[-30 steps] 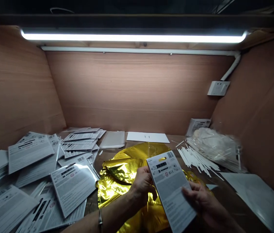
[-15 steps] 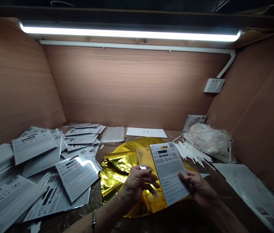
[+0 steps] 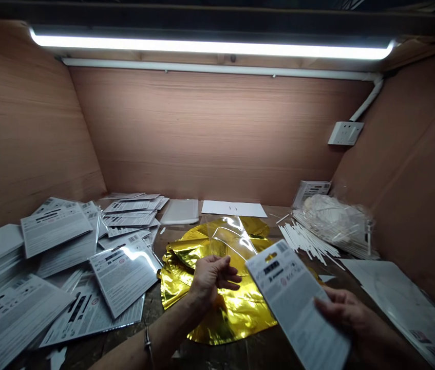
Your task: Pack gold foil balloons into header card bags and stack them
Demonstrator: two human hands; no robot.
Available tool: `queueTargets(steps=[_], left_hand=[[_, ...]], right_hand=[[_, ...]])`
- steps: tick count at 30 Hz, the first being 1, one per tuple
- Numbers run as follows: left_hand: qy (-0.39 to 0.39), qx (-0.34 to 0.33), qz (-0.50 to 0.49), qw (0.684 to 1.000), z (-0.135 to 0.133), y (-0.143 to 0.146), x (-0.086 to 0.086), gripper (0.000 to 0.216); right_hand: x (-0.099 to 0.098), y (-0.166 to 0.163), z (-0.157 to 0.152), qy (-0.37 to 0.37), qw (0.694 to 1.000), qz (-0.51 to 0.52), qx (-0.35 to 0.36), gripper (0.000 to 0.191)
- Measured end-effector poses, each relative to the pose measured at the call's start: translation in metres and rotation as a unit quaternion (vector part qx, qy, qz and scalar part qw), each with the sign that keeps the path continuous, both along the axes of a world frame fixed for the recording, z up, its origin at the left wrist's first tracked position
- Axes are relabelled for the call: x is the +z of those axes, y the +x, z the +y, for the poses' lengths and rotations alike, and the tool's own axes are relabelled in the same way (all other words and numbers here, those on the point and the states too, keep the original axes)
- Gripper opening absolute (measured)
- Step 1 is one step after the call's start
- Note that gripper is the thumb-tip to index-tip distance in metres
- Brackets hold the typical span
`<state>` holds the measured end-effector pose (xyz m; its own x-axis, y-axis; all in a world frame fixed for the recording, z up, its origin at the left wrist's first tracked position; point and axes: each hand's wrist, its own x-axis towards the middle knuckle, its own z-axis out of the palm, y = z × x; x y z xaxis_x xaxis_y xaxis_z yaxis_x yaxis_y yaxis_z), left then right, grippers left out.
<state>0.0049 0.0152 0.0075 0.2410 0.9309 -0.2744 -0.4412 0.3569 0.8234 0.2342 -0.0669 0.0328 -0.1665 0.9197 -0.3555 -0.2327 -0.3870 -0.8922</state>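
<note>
Plainly, the right grip (image 3: 343, 314) pinches the printed card (image 3: 293, 300) along its right edge.

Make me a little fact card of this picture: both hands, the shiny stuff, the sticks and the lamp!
Left hand: above the gold foil, near some clear plastic; can't tell if gripping it
Right hand: holding a printed card
Gold foil: shiny, crinkled
White sticks: loose pile, right of the foil
Left side: heaped cards
Lamp: long, on
</note>
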Motion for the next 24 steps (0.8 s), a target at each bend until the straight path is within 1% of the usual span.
queueTargets(steps=[4,6,8,11,15,20,24], left_hand=[[-0.002,0.001,0.009,1.000,0.003,0.002,0.001,0.024],[-0.007,-0.005,0.010,1.000,0.001,0.003,0.001,0.023],[-0.010,-0.013,0.009,1.000,-0.002,0.004,0.002,0.022],[-0.009,-0.028,0.005,1.000,-0.008,0.001,0.005,0.021],[-0.008,-0.047,0.028,0.998,-0.015,-0.008,0.011,0.021],[0.003,-0.018,0.024,1.000,-0.020,-0.012,0.009,0.028],[0.016,0.010,0.023,1.000,-0.020,-0.012,0.008,0.028]], right_hand=[[-0.017,-0.017,-0.016,-0.016,0.991,0.059,0.123,0.030],[-0.024,-0.027,-0.016,-0.018,0.985,0.069,0.157,0.029],[-0.028,-0.032,-0.012,-0.018,0.983,0.068,0.171,0.027],[-0.029,-0.033,-0.004,-0.014,0.986,0.062,0.156,0.026],[-0.027,-0.027,0.004,-0.008,0.994,0.021,0.109,0.023],[-0.025,-0.030,0.000,0.008,0.998,-0.035,0.042,0.026],[-0.020,-0.041,-0.007,0.024,0.997,-0.071,-0.006,0.021]])
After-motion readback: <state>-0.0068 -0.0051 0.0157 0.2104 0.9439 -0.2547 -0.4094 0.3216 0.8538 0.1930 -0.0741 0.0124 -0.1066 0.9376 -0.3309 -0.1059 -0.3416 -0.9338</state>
